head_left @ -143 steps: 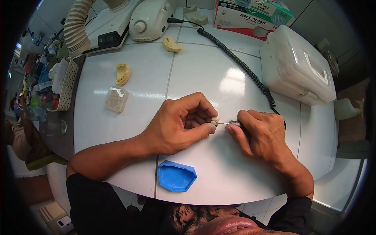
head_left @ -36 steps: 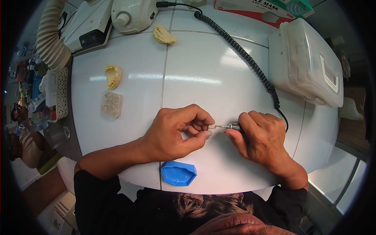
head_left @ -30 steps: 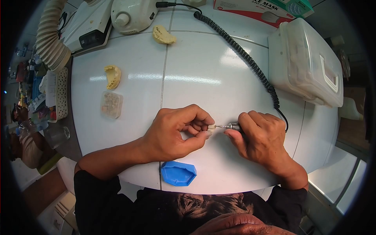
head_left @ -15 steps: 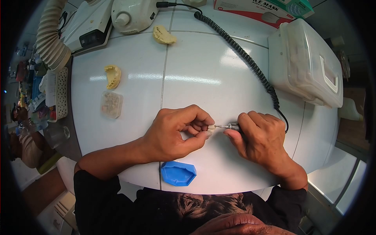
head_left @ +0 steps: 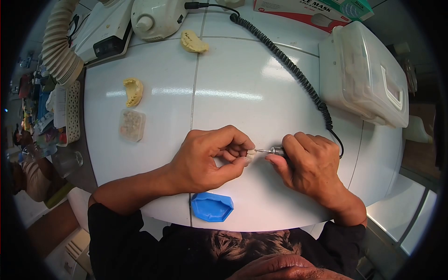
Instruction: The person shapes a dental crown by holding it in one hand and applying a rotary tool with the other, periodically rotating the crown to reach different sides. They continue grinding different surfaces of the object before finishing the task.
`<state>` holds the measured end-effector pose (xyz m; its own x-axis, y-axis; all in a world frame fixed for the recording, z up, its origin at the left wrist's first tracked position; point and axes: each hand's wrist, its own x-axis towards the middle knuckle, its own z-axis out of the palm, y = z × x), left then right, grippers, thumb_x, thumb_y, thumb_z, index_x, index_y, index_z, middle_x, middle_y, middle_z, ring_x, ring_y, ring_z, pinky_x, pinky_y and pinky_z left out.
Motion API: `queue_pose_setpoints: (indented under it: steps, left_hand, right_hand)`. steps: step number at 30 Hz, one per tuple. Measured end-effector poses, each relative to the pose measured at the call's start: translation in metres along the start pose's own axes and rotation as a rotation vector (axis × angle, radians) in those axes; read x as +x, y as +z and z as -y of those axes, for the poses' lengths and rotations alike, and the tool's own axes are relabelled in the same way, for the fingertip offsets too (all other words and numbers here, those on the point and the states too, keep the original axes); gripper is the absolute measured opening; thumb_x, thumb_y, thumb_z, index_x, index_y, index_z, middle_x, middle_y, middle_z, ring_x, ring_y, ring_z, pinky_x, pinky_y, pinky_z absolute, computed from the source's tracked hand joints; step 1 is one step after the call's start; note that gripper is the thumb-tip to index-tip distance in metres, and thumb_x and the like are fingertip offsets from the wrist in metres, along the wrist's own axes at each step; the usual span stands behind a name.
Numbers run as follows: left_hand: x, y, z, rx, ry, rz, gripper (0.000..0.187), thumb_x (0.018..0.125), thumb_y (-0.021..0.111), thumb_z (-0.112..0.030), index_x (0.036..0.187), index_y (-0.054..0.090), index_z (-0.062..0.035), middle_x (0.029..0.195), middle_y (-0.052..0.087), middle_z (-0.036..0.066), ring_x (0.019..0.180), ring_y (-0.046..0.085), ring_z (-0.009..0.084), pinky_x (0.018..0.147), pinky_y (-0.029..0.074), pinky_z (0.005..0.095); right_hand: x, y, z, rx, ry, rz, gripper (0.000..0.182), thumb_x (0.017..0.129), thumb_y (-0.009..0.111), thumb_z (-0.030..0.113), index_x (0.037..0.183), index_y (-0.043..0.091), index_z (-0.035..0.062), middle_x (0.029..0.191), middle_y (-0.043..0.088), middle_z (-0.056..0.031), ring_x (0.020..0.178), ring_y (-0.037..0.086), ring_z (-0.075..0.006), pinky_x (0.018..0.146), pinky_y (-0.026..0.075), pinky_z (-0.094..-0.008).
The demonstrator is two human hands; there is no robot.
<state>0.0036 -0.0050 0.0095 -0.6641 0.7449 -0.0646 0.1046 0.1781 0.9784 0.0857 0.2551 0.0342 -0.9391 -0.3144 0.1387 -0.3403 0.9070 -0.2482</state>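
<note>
Scanning the white table [head_left: 228, 67], I see hardly any shift from a second ago, so the tool work looks like it's just carrying on. Right hand [head_left: 311, 161] is wrapped around the handpiece [head_left: 279, 151]; left hand [head_left: 207, 156] is half-curled, thumb and finger pinching a small pale piece [head_left: 251, 154]. That's out at the left fingertips, facing the bit [head_left: 262, 150]; can't tell if they're touching.

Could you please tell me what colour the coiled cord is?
The coiled cord is black, seen in the head view.
</note>
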Motion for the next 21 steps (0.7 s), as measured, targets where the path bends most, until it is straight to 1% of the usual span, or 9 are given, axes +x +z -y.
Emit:
queue_pose_setpoints:
  steps: [21]
  left_hand:
    - [0.0005,-0.0007,0.0007,-0.015,0.009,0.003,0.025,0.095,0.081,0.004,0.118,0.072,0.0071,0.099,0.078,0.008,0.088,0.075,0.0078,0.079,0.064,0.0221]
  right_hand:
    - [-0.0008,0.0011,-0.0013,0.005,-0.009,0.001,0.051,0.098,0.084,0.049,0.077,0.056,0.0123,0.063,0.049,-0.0025,0.048,0.055,-0.0221,0.048,0.043,-0.0369]
